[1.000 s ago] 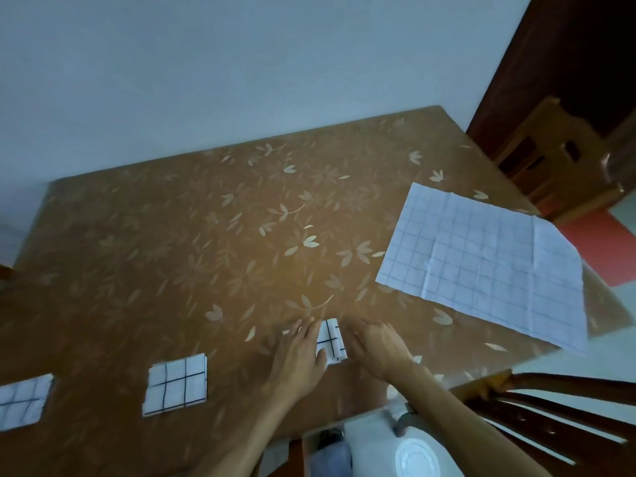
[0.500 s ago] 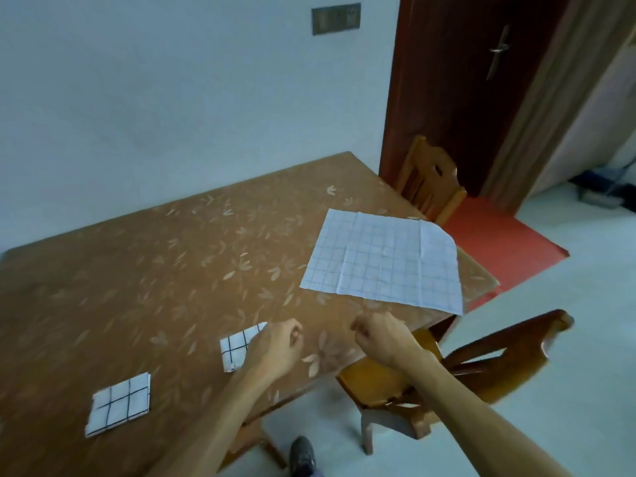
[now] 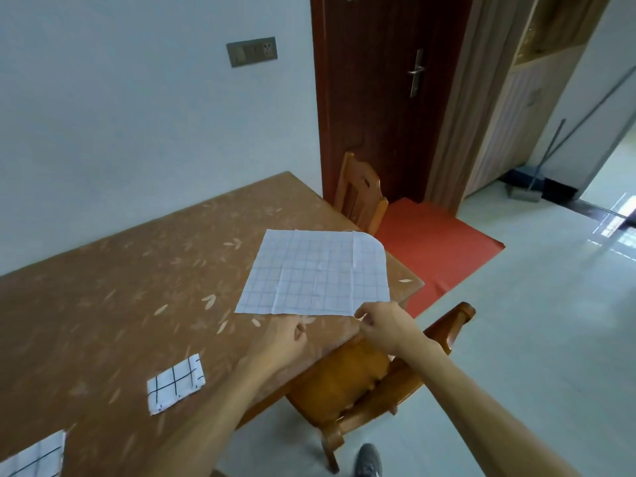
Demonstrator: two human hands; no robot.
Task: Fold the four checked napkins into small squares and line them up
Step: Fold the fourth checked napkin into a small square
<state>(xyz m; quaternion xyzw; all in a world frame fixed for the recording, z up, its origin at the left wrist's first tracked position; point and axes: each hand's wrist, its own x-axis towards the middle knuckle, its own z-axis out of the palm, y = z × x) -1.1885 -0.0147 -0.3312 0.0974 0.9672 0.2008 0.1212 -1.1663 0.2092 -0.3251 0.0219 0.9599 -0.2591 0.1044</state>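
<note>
Napkin (image 3: 316, 270) corner hidden by right hand (image 3: 382, 325).

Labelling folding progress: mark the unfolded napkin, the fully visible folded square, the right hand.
unfolded napkin (image 3: 316, 273), head view, sheet's middle
folded square (image 3: 175, 383), head view, top face centre
right hand (image 3: 385, 327), head view, back of hand
</note>
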